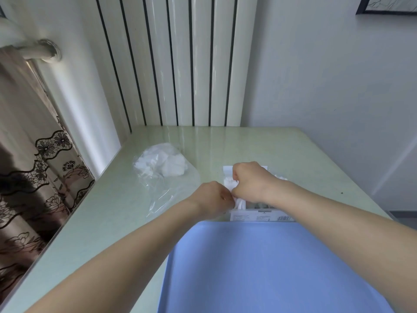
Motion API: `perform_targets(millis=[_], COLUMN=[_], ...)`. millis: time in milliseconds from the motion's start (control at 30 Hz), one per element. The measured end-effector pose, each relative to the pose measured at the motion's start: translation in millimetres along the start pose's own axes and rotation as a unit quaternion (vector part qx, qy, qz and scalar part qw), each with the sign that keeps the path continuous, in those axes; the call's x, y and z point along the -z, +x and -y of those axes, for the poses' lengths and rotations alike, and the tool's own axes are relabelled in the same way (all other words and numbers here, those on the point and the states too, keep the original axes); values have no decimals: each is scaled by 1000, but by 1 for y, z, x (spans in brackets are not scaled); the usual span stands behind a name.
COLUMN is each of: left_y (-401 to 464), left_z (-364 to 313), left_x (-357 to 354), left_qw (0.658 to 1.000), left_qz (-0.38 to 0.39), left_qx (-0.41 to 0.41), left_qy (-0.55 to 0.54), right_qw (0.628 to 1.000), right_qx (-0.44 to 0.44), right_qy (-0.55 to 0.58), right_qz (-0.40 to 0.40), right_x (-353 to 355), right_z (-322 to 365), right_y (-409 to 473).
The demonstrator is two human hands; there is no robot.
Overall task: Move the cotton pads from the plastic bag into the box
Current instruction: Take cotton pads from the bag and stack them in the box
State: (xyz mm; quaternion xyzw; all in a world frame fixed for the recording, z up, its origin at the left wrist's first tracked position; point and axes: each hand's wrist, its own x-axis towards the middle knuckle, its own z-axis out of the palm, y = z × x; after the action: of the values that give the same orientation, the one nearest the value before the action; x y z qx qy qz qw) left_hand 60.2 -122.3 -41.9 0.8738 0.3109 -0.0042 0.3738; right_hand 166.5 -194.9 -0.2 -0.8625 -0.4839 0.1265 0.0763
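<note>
Working over the open top of the box (259, 215), the person is bringing both hands together at its left end, where a white stack of cotton pads (239, 203) is showing. The left hand (213, 197) is sitting just left of the box with its fingers curled inward toward that stack, seemingly pinching it, though the fingertips are hidden behind the knuckles. The right hand (250, 180) is hovering over the middle of the box, curled into a loose fist with its fingers turned down onto the pads; exactly what it is gripping cannot be told. The box is lying with its long side running left to right across the table (293, 154), close to the person's body, above a blue surface (270, 267) in the foreground. The plastic bag (164, 175) is lying well apart to the left and farther away, with more white cotton pads bunched at its far end and its open, empty part trailing toward the left hand. Judging from this layout, the left hand is the nearer 1 for the next reach into the bag, which would go up and to the left, away from the box.
</note>
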Motion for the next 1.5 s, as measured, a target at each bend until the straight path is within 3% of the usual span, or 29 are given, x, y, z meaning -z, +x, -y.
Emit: perform_targets(millis=[100, 167, 233, 333, 500, 667, 833, 1000, 1167, 1267, 1367, 1433, 1500], left_y=[0, -1, -1, -2, -1, -1, 6, 6, 5, -4, -18, -23, -26], left_z=[-7, -8, -2, 5, 7, 2, 6, 1, -5, -7, -6, 8, 37], left_x=[-5, -3, 2, 8, 9, 11, 6, 0, 4, 17, 48, 75, 99], left_qw=[998, 998, 1000, 996, 987, 991, 992, 997, 999, 999, 994, 977, 952], left_qz=[14, 21, -8, -28, -20, -7, -12, -31, -16, -19, -86, -196, -303], left_qx=[-7, -11, -15, 1, 37, 40, 40, 35, 34, 21, -15, -25, 4], left_qy=[65, 64, 9, -87, -153, -128, -117, -65, -30, -31, -70, -87, -42], right_qw=[997, 999, 997, 994, 994, 960, 964, 943, 958, 987, 990, 981, 974], right_qx=[-29, -23, -5, -6, -57, -79, -71, -94, -81, -32, 48, 110, 160], right_qy=[63, 3, -81, -101, 62, 216, 211, 278, 225, 129, 115, 157, 153], right_qz=[23, 31, 16, 34, 66, 161, 145, 160, 156, 85, -65, -39, 52], right_x=[0, -1, 1, -5, -12, 5, 0, -15, 0, 8, 7, 5, -6], right_z=[-2, -1, 2, 7, 7, -3, -3, -10, -5, 4, 15, 25, 36], right_y=[-3, -9, -14, -8, 6, 0, -2, -8, -14, -17, -22, -30, -38])
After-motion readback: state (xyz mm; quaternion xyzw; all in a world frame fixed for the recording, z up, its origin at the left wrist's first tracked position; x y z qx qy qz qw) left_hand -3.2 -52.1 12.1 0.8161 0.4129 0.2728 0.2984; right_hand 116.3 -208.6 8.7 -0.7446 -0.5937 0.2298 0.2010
